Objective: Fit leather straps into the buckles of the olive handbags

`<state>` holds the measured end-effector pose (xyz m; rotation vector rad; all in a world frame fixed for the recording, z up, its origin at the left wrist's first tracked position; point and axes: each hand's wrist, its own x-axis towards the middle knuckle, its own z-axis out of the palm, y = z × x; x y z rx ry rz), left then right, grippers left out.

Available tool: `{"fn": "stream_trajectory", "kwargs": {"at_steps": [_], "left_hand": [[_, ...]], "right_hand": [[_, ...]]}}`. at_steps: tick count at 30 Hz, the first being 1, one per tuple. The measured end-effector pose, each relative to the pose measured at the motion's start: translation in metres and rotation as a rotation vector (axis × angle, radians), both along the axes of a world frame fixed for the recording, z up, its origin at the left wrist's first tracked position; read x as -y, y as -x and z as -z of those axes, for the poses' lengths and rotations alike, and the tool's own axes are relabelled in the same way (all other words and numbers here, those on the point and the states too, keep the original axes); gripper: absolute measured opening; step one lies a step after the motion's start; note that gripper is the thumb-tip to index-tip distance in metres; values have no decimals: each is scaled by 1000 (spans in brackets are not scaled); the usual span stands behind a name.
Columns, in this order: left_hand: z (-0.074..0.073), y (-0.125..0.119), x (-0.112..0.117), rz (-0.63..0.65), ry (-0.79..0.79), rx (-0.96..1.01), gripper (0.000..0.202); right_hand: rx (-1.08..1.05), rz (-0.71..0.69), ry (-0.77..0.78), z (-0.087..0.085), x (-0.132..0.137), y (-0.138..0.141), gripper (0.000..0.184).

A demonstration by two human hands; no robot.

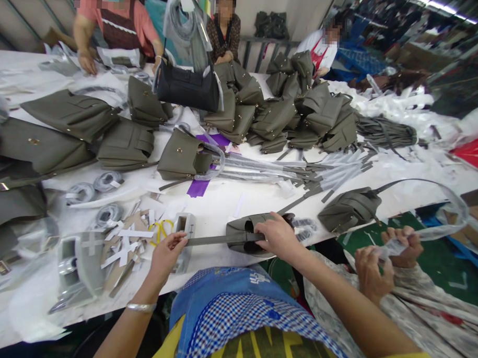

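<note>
An olive-grey bag strap (210, 240) is stretched level between my two hands. My left hand (168, 255) pinches its free end between thumb and fingertips. My right hand (280, 237) grips the same strap close to a small olive-grey handbag (239, 227), which lies at the table's near edge partly under that hand. Yellow-handled scissors (161, 229) and a small pale box-like object (185, 223) are just beyond my left hand. White and brown paper strips (129, 238) are scattered to its left. Plastic wrapping (306, 228) shows right of the bag.
Olive-grey handbags (272, 117) are heaped across the white table (218, 207). Wrapped straps (255, 169) lie in the middle. A black handbag (187, 86) hangs ahead. Beside me on the right, a co-worker's hands (388, 262) hold a plastic-wrapped strap. Other people are across the table.
</note>
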<state>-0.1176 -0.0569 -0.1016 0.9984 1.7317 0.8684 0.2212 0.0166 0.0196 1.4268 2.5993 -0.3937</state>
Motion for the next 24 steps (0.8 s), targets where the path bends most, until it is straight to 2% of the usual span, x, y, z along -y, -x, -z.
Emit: {"fn": "stream_trajectory", "kwargs": {"at_steps": [2, 5, 7, 9, 12, 14, 17, 19, 21, 24], "left_hand": [[0, -4, 3, 132, -49, -193, 32], [-11, -39, -4, 323, -247, -359, 27], [-20, -71, -14, 438, -381, -317, 35], [-25, -102, -29, 543, -439, -220, 44], [-19, -131, -49, 605, -466, -158, 44], [-9, -138, -59, 576, -445, -146, 36], [3, -137, -66, 512, -364, -55, 28], [6, -135, -66, 494, -310, 24, 24], [5, -134, -65, 509, -284, 66, 21], [-3, -134, -63, 612, -315, 88, 18]], "right_hand": [[-17, -17, -32, -4, -7, 1, 18], [-84, -119, -90, -11, -20, 3, 21], [-120, -225, -126, -15, -29, 4, 24], [-151, -299, -155, -16, -36, 6, 23], [-226, -314, -223, -11, -33, 6, 22], [-315, -218, -321, -5, -17, 4, 25], [-530, 45, -403, 11, 22, 3, 24], [-623, 228, -282, 27, 47, 5, 21], [-605, 377, -102, 47, 62, 12, 26], [-535, 497, 63, 76, 61, 24, 43]]}}
